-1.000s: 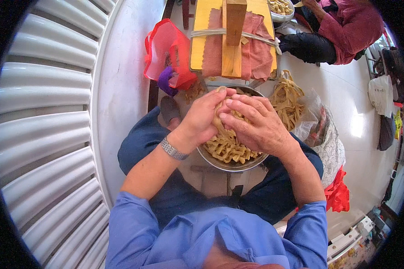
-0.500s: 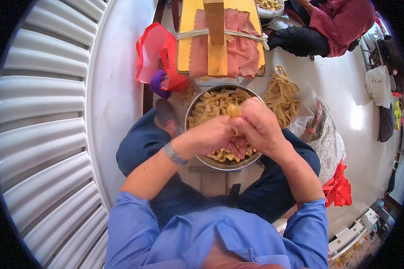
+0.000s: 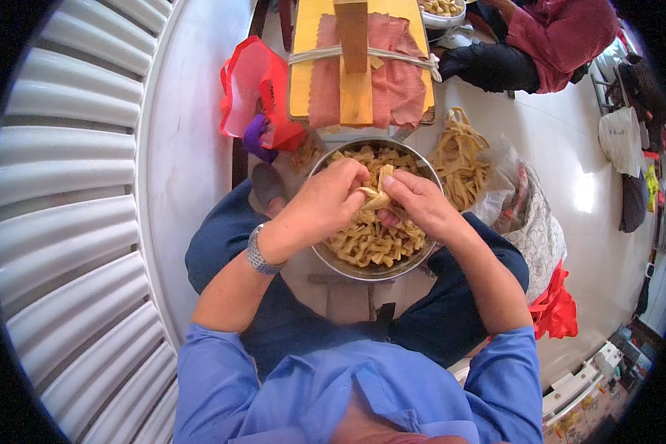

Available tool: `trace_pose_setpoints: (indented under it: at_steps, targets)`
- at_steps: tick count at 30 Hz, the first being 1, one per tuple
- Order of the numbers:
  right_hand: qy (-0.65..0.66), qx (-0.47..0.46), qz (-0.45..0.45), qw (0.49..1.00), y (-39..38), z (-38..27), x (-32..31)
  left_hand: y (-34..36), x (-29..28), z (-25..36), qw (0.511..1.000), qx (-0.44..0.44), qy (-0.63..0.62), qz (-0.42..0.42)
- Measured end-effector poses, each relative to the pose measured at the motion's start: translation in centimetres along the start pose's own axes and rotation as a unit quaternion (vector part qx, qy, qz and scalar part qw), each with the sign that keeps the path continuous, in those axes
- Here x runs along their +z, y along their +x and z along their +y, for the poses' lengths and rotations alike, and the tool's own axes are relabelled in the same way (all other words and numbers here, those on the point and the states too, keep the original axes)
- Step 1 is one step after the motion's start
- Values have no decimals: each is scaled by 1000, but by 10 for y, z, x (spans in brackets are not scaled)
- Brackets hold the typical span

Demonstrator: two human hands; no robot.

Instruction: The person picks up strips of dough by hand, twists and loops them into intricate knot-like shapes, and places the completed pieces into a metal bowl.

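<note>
Above a round metal bowl (image 3: 368,277) between my knees, both hands hold one folded, flat tan strip (image 3: 377,198). My left hand (image 3: 329,196) pinches the strip's left end between thumb and fingers. With its thumb pressed on top, my right hand (image 3: 423,206) grips the right part, where a short end stands up. Its other fingers curl underneath and are partly hidden. Many cut or knotted tan pieces (image 3: 377,243) fill much of the bowl below.
Beyond the bowl stands a yellow board (image 3: 302,89) with a pink cloth (image 3: 399,81) and wooden block tied on. Long tan strips (image 3: 462,159) lie right of the bowl. A red bag (image 3: 240,81) is at left. Another person (image 3: 559,41) sits far right near a white basin (image 3: 444,18).
My hands have moved apart, the left one shifting left and up. The strip, mostly hidden in my closed hands before, now shows stretched and folded between them.
</note>
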State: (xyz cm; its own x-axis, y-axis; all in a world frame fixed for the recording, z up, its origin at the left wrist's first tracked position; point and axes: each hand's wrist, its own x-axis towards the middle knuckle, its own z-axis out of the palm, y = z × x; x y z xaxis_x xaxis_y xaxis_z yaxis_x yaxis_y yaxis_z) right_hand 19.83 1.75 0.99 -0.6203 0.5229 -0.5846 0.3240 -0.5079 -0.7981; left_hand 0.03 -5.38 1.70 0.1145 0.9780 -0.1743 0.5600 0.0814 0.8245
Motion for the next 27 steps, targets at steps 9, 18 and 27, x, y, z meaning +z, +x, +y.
trace_pose_setpoints:
  at_steps: [9,18,27]
  targets:
    - [174,158,-127,964,9,0,-5,-6,0,-15,991,127,-43,-21]
    - [-153,-132,14,979,16,-5,1,-2,-3,-16,940,-95,-323,-52]
    - [182,-10,-101,978,2,-11,-6,4,2,-6,868,-99,-487,16]
